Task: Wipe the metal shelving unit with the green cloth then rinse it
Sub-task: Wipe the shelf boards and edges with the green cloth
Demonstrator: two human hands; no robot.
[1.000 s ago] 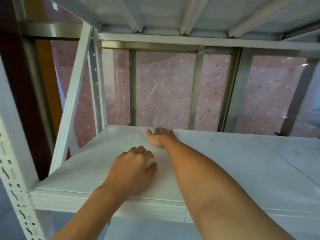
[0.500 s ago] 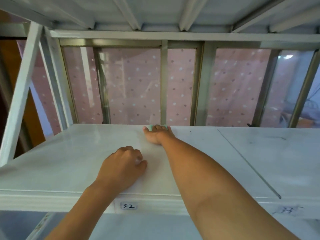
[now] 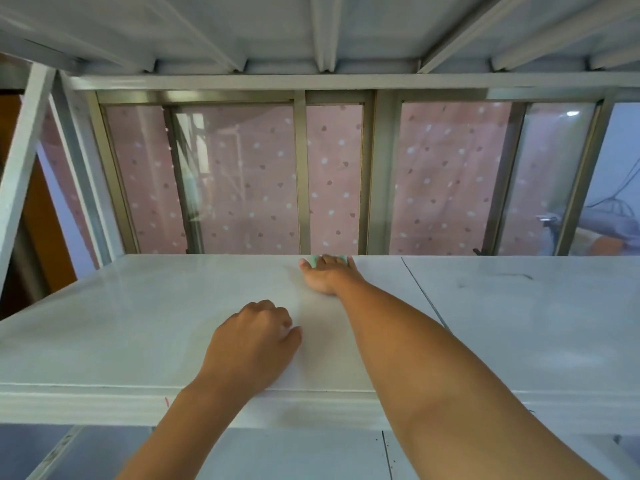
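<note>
The right arm reaches straight out across the white shelf of the metal shelving unit, its forearm running from 5 o'clock in the view up toward 12 o'clock, elbow low and wrist nearly flat on the surface. The right hand lies palm down at the shelf's far edge, thumb splayed out toward 9 o'clock and fingers stretched forward over the green cloth. Its grip is flat and spread rather than closed: the fingers press the cloth onto the shelf, and only small strips of green show past the thumb and the fingertips. The left hand sits nearer the front edge, at about 7 o'clock from the right hand and apart from it, the wrist crossing the shelf's front lip. Its fingers are curled under into a loose fist with the thumb alongside, and it holds nothing, resting on the shelf. A thin seam crosses the shelf just at 3 o'clock of the right forearm. Beyond it lie dark scuffs. Behind the shelf stands a window backed by a pink dotted curtain.
</note>
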